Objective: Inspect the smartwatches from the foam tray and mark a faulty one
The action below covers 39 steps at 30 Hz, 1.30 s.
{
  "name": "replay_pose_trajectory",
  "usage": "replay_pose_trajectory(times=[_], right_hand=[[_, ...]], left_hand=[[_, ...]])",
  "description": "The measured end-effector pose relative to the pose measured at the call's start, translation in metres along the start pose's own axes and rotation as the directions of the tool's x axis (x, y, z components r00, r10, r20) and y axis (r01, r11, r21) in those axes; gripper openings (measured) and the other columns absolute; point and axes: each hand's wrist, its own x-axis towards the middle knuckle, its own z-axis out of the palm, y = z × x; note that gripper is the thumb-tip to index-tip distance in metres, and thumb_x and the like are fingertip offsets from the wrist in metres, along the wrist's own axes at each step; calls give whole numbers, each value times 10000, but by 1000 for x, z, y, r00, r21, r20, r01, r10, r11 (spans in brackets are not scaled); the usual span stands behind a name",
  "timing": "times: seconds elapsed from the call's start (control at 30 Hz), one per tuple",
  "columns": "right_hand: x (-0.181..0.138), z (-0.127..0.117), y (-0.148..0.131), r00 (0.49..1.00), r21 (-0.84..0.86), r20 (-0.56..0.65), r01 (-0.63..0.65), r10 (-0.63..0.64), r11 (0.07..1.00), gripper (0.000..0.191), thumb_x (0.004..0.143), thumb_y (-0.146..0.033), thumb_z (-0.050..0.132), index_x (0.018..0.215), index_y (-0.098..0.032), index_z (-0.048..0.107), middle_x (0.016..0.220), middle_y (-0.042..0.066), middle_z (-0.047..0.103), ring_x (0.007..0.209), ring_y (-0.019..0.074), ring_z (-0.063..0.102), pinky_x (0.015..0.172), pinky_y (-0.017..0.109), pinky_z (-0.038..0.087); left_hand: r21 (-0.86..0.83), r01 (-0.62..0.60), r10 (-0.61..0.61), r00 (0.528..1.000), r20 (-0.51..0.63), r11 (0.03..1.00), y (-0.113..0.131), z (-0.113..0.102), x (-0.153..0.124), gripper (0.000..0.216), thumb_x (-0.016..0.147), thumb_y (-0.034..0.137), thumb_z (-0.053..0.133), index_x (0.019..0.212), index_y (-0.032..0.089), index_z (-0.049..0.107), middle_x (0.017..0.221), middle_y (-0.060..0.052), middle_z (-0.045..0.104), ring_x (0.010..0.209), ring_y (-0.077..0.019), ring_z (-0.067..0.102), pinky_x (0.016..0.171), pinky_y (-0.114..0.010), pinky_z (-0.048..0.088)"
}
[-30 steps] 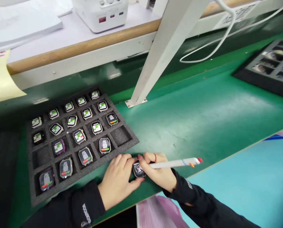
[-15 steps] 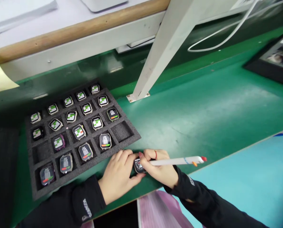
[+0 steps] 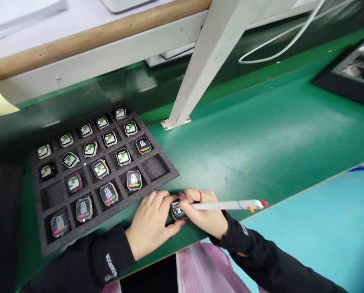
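open worktop (image 3: 261,134) is lying free rightward; foam tray (image 3: 166,173) (left) and slanted white post (image 3: 200,69) are blocking behind.

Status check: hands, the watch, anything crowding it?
Left hand steadies watch on green mat. Right hand holds white stylus to its screen. Foam tray sits close left, not touching.

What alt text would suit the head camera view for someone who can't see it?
Two hands hold a small watch body on a green bench: the left hand steadies it, the right hand holds a white pen over it. A black foam tray of similar lit watch bodies lies to the left.
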Motion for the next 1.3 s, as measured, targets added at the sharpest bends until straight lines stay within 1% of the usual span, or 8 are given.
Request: replay_pose_trajectory(times=[0.3,0.53,0.87,1.07,1.2,1.3], right_hand=[[-2,0,1,1000,2,13,-1,1,1000,373,851,-88,492,598,-184,234,526,-73,240,444,74,234,429,201,256],[-2,1,1,999,-30,-34,1,-2,1000,373,862,-92,502,603,-180,248,533,-73,241,453,73,236,435,201,248],[-2,0,1,999,-30,-28,16,-17,999,362,851,-80,492,604,-178,246,531,-74,237,448,69,232,434,196,249],[-3,0,1,1000,-45,-19,-5,4,999,361,840,-99,490,590,-188,246,517,-73,234,435,75,229,418,211,244],[-4,1,1,1000,-43,-23,-14,13,999,358,818,-105,476,587,-199,219,518,-67,226,439,84,232,419,222,258],[-4,0,2,999,-34,-33,-23,22,999,364,831,-112,480,588,-201,225,525,-63,237,448,88,238,427,228,268]], left_hand=[[0,5,-5,1000,7,1000,1,-1,0,477,804,350,718,1196,185,502,1150,-68,578,1059,-254,549,907,-423,499],[7,3,-3,1000,11,1000,0,0,1,485,807,358,716,1203,188,495,1150,-71,579,1058,-258,552,900,-429,504],[9,-8,8,1000,3,1000,1,-1,1,481,815,359,707,1207,184,490,1152,-71,577,1058,-255,549,899,-430,508],[7,-1,1,1000,18,1000,2,-1,0,457,823,358,697,1196,192,492,1156,-76,578,1063,-257,550,905,-430,503],[11,3,-3,1000,19,1000,2,-2,0,467,819,369,703,1197,194,493,1159,-78,578,1070,-260,552,910,-430,502],[17,5,-5,1000,20,1000,1,-2,1,465,820,378,700,1196,191,498,1156,-79,578,1064,-262,552,906,-431,502]])
